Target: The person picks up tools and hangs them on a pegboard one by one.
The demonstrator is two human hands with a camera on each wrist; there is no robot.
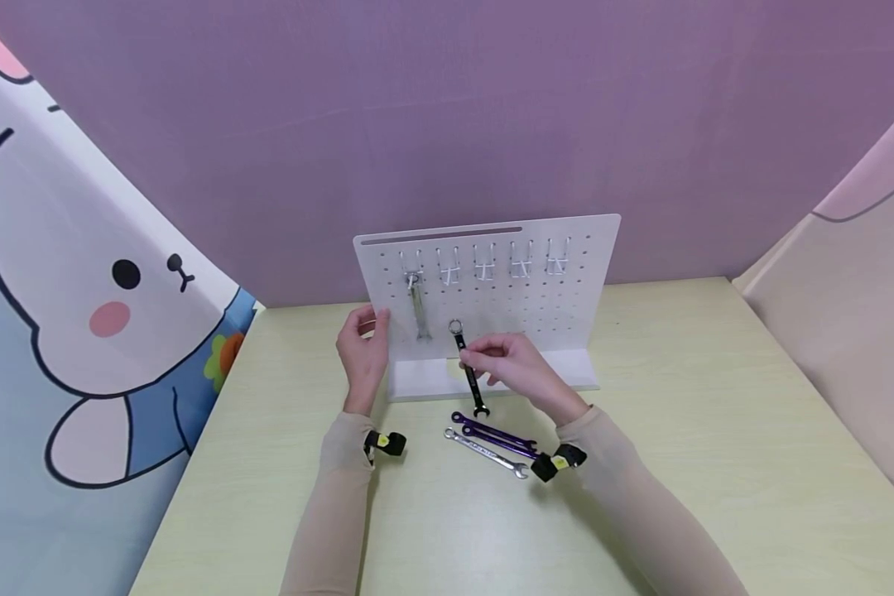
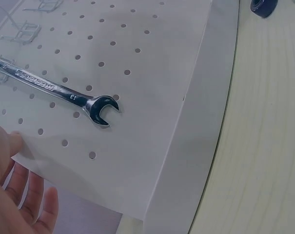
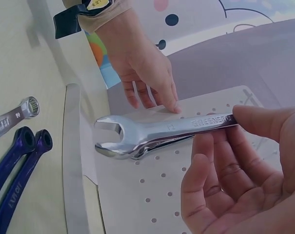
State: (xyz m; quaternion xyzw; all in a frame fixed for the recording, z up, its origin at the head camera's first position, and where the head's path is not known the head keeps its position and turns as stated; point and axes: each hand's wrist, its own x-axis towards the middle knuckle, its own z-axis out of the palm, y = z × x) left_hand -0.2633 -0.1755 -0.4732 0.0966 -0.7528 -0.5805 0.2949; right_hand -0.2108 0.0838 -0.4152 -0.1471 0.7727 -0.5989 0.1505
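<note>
My right hand [image 1: 514, 362] pinches a combination wrench [image 1: 468, 372] by its shank, ring end up and open jaw down, in front of a white pegboard [image 1: 492, 323]. The right wrist view shows this wrench [image 3: 137, 134] as shiny metal between thumb and fingertips. My left hand [image 1: 363, 348] holds the pegboard's left edge, thumb on the front face and fingers behind it, as the left wrist view shows. Another silver wrench [image 2: 64, 92] hangs from the leftmost hook [image 1: 411, 269]. Two purple wrenches [image 1: 499, 432] and a silver one [image 1: 486, 453] lie on the table below the right hand.
Several wire hooks [image 1: 521, 263] line the board's upper part. The board's white base [image 1: 417, 381] stands on a pale wooden table [image 1: 685, 397]. Behind is a purple curtain [image 1: 492, 124]; at left hangs a cartoon-printed cloth [image 1: 67, 290].
</note>
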